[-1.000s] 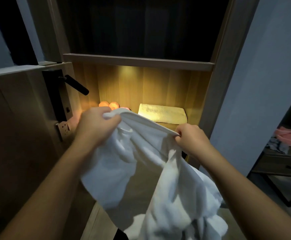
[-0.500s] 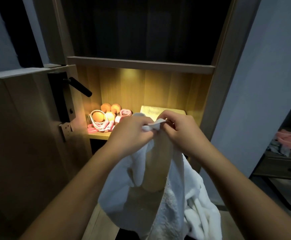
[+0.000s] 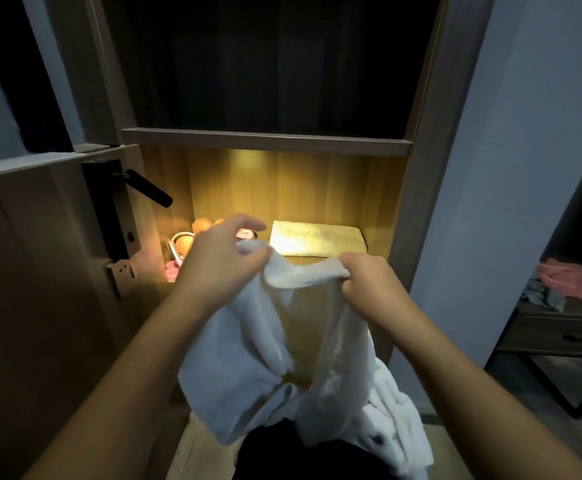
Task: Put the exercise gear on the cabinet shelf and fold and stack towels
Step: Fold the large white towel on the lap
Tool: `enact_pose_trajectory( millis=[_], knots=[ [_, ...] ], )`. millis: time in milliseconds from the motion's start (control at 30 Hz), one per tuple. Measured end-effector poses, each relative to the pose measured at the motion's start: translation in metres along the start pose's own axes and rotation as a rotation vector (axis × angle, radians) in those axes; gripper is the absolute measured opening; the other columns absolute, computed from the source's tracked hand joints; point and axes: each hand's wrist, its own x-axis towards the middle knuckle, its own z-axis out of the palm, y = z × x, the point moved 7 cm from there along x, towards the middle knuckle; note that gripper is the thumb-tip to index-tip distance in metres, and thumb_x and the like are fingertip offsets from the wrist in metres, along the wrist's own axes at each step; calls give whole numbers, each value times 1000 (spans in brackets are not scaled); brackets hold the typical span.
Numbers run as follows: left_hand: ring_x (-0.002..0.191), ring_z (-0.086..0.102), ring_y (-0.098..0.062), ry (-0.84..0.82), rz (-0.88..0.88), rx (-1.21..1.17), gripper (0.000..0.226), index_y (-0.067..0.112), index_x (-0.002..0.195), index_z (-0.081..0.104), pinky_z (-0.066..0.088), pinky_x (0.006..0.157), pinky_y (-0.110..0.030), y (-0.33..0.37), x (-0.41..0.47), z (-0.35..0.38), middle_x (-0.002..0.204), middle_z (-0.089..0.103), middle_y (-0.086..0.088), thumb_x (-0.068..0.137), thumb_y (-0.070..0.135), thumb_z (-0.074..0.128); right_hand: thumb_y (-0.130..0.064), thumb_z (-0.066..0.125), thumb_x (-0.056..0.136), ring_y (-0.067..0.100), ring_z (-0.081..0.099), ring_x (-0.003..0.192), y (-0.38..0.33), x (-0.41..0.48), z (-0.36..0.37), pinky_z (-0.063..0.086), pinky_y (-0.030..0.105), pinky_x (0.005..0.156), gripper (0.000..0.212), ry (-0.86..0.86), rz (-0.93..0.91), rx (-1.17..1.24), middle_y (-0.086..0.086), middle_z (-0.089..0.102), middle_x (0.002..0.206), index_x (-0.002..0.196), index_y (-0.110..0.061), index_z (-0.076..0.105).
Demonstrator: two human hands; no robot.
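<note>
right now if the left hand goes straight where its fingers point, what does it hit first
Probably the pink gear just past the left hand, then the folded towel; depth unclear.

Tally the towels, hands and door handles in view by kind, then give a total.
Towels: 2, the white towel held up, and the folded towel behind it.
Hands: 2, the left hand and the right hand, both gripping the white towel.
Door handles: 1, the black door handle.
Total: 5
</note>
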Motion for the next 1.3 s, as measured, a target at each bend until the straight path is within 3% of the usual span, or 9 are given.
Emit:
enact_pose_trajectory(
  millis=[100,233,333,500,600,833,1000,1133,1300],
  knots=[
    [92,60,-2,-219,110,117,48,43,128,55,55,83,-32,13,-5,34,115,66,11,82,41,70,4,43,85,16,47,69,-21,-1,-6,27,23,51,25,-9,-85,73,0,52,75,74,-17,48],
    [90,61,-10,-335,125,249,43,42,119,60,55,77,-35,12,-14,63,102,65,16,78,50,70,3,45,85,21,56,84,-30,-2,-8,36,23,56,30,-46,-141,157,4,63,90,92,-17,65],
    [76,59,-16,-133,159,279,13,28,93,66,51,64,-31,13,-9,54,81,66,5,87,38,62,1,44,89,18,54,83,-26,2,-6,33,20,55,31,-49,-150,137,2,62,91,100,-16,67],
    [65,52,-21,-27,146,185,20,19,71,60,34,52,-30,20,10,33,62,55,-2,87,31,57,-13,59,88,8,54,79,-21,8,-7,39,19,56,16,30,-151,103,-6,59,91,97,-26,59],
    [60,47,-22,18,124,230,29,17,61,51,29,49,-30,28,32,15,57,48,-1,86,30,54,-20,62,83,6,51,72,-18,16,-20,33,21,51,15,150,-135,-6,-11,58,86,88,-31,53],
    [68,53,-15,181,39,329,24,19,77,61,36,56,-24,38,91,-30,68,53,2,93,31,48,-16,59,85,13,56,72,4,45,-48,56,34,65,15,226,7,-63,-7,58,82,92,-28,54],
    [69,52,-16,321,-50,366,23,19,85,65,41,60,-26,25,114,-59,69,55,2,94,29,46,-22,62,90,10,54,68,15,57,-68,39,21,51,8,258,46,-12,-8,56,77,87,-27,56],
    [67,54,-15,373,34,329,21,19,84,67,43,57,-26,37,120,-70,68,58,1,93,28,50,-21,59,95,3,47,61,4,67,-107,31,9,46,11,396,-33,96,-11,52,69,84,-23,61],
    [74,62,-7,198,157,172,10,29,89,68,58,67,-35,77,123,-63,77,65,10,88,37,61,-11,49,95,12,47,68,-30,76,-146,33,21,56,19,531,-165,154,-5,54,76,82,-22,57]
  ],
)
